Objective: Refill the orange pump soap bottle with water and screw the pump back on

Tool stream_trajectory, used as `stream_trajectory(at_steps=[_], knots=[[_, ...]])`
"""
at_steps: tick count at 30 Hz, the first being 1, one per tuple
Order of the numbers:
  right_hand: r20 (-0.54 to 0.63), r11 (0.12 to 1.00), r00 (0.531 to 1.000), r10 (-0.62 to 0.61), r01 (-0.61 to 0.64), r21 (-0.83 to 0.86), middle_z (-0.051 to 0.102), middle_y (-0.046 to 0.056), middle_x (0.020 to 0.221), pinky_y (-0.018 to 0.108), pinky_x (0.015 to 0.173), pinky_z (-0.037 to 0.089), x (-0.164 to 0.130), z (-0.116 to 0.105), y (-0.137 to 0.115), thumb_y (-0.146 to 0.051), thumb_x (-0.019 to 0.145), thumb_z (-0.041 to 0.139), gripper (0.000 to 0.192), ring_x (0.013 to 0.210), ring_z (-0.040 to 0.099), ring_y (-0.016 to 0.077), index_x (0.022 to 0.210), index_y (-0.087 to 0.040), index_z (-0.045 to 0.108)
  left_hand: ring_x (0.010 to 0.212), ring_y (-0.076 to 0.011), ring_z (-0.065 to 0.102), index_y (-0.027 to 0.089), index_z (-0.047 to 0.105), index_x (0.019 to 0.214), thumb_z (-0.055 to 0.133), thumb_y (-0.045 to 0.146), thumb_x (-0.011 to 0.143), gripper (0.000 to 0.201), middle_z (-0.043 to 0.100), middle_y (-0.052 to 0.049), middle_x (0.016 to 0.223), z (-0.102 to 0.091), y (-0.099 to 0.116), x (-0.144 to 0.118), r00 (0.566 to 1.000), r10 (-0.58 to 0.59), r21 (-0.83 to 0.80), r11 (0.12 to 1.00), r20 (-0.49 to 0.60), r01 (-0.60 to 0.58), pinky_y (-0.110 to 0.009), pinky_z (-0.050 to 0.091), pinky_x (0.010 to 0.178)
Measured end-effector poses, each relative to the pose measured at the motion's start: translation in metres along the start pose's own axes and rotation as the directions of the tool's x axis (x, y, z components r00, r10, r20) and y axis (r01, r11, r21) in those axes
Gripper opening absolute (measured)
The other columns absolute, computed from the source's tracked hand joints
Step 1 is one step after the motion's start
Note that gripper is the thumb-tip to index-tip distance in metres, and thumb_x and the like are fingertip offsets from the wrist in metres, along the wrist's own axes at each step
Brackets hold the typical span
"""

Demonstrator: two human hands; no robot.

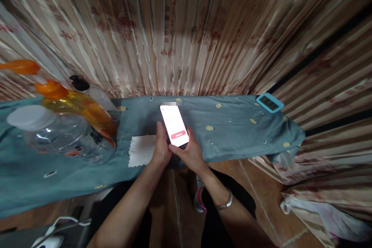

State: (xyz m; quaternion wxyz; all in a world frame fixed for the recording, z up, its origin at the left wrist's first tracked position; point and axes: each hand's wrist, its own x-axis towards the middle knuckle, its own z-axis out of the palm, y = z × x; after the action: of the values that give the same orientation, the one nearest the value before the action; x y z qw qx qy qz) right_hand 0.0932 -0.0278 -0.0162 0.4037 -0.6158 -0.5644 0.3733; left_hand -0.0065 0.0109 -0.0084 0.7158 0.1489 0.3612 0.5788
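Watching from my end, the biggest thing I have is the patterned curtain [162, 35], hanging along the far side and down the right. Below it runs the bench [232, 139] under its blue-green cloth cover. To the left stand a clear bottle with a white cap [64, 135], a yellow bottle with an orange pump [78, 104] and, farther back, a clear bottle with a black pump [100, 99]. At the middle of the near edge, my left hand [161, 147] cups the left side of the phone [174, 124], and my right hand [192, 153] grips its lower right, thumb across the bottom. I can't tell whether the phone's far end touches the bench. A white cloth [141, 151] lies just left of it, partly behind my left hand; a blue-framed display [270, 102] sits far right.

What worries me: a loose grip could let the phone slip off the near edge to the floor, a stray thumb could press the red button on its screen, and a wide leftward elbow might knock a bottle.

My count: one bench, three bottles, two of them pump-topped, two hands, one white cloth, one phone, one display.
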Motion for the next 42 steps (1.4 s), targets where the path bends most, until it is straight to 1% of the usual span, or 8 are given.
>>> stream_trajectory(at_steps=[11, 15, 18, 23, 27, 31, 37, 42], knots=[[-0.037, 0.941, 0.999, -0.039, 0.025, -0.336, 0.068, 0.019, 0.113, 0.047, 0.086, 0.049, 0.002, -0.012, -0.003, -0.04, 0.074, 0.075, 0.074, 0.102, 0.064, 0.0376, 0.133, -0.007, 0.047, 0.104, -0.0232, 0.07, 0.012, 0.065, 0.117, 0.033, 0.055, 0.098, 0.057, 0.076, -0.011, 0.106, 0.006, -0.009, -0.009, 1.0, 0.008, 0.011, 1.0, 0.028, -0.008, -0.034, 0.054, 0.094], [-0.01, 0.988, 0.994, 0.106, -0.104, 0.109, 0.07, 0.008, 0.097, 0.041, 0.085, 0.045, 0.004, -0.016, 0.008, -0.042, 0.06, 0.082, 0.062, 0.091, 0.062, 0.0282, 0.112, -0.017, 0.062, 0.108, -0.0242, 0.068, 0.012, 0.068, 0.107, 0.034, 0.056, 0.097, 0.056, 0.076, -0.01, 0.102, 0.003, -0.011, -0.012, 0.996, 0.019, 0.075, 0.997, 0.09, -0.026, -0.035, 0.052, 0.098], [0.099, 0.861, 0.977, 0.186, -0.211, 0.463, 0.067, -0.001, 0.078, 0.03, 0.07, 0.045, 0.005, -0.017, 0.013, -0.047, 0.057, 0.079, 0.044, 0.071, 0.059, 0.0167, 0.089, -0.02, 0.068, 0.113, -0.0251, 0.066, 0.014, 0.069, 0.108, 0.039, 0.06, 0.094, 0.057, 0.074, -0.012, 0.107, -0.003, -0.011, -0.013, 0.992, 0.002, 0.144, 0.989, 0.125, -0.02, -0.037, 0.05, 0.1], [0.169, 0.608, 0.932, 0.321, -0.339, 0.718, 0.066, 0.001, 0.066, 0.022, 0.054, 0.045, 0.003, -0.03, 0.02, -0.053, 0.053, 0.073, 0.042, 0.054, 0.055, 0.0098, 0.073, -0.017, 0.068, 0.122, -0.0267, 0.06, 0.015, 0.068, 0.111, 0.041, 0.062, 0.092, 0.058, 0.067, -0.017, 0.124, -0.014, -0.011, -0.009, 0.994, -0.014, 0.244, 0.97, 0.107, -0.013, -0.04, 0.048, 0.103], [0.11, 0.519, 0.914, 0.39, -0.317, 0.794, 0.068, 0.002, 0.067, 0.017, 0.054, 0.048, 0.006, -0.062, 0.037, -0.05, 0.055, 0.075, 0.042, 0.055, 0.058, 0.0082, 0.076, -0.014, 0.071, 0.123, -0.0274, 0.06, 0.014, 0.067, 0.111, 0.038, 0.061, 0.093, 0.058, 0.066, -0.019, 0.126, -0.019, -0.009, -0.003, 0.993, 0.011, 0.271, 0.962, 0.12, -0.043, -0.041, 0.049, 0.101], [-0.055, 0.539, 0.889, 0.454, -0.224, 0.812, 0.067, 0.002, 0.067, 0.016, 0.055, 0.05, 0.008, -0.107, 0.058, -0.044, 0.071, 0.066, 0.029, 0.054, 0.058, 0.0077, 0.074, -0.015, 0.07, 0.122, -0.0278, 0.061, 0.013, 0.066, 0.11, 0.038, 0.057, 0.094, 0.055, 0.066, -0.019, 0.125, -0.02, -0.007, 0.003, 0.995, 0.028, 0.31, 0.949, 0.093, -0.055, -0.042, 0.05, 0.099], [-0.361, 0.698, 0.75, 0.554, -0.182, 0.693, 0.064, 0.0, 0.06, 0.016, 0.048, 0.047, 0.003, -0.173, 0.088, -0.03, 0.085, 0.061, 0.024, 0.05, 0.056, 0.0079, 0.066, -0.015, 0.063, 0.119, -0.0282, 0.062, 0.013, 0.064, 0.107, 0.04, 0.055, 0.094, 0.05, 0.068, -0.018, 0.12, -0.026, 0.005, 0.008, 0.995, 0.073, 0.361, 0.928, 0.065, -0.092, -0.044, 0.048, 0.101], [-0.535, 0.812, 0.626, 0.568, -0.317, 0.49, 0.061, -0.001, 0.061, 0.021, 0.053, 0.05, 0.013, -0.223, 0.114, -0.03, 0.087, 0.064, 0.028, 0.053, 0.057, 0.0099, 0.064, -0.016, 0.056, 0.119, -0.0291, 0.062, 0.013, 0.063, 0.108, 0.045, 0.059, 0.09, 0.052, 0.069, -0.018, 0.117, -0.036, 0.02, 0.011, 0.987, 0.133, 0.365, 0.918, 0.087, -0.156, -0.045, 0.047, 0.102]])
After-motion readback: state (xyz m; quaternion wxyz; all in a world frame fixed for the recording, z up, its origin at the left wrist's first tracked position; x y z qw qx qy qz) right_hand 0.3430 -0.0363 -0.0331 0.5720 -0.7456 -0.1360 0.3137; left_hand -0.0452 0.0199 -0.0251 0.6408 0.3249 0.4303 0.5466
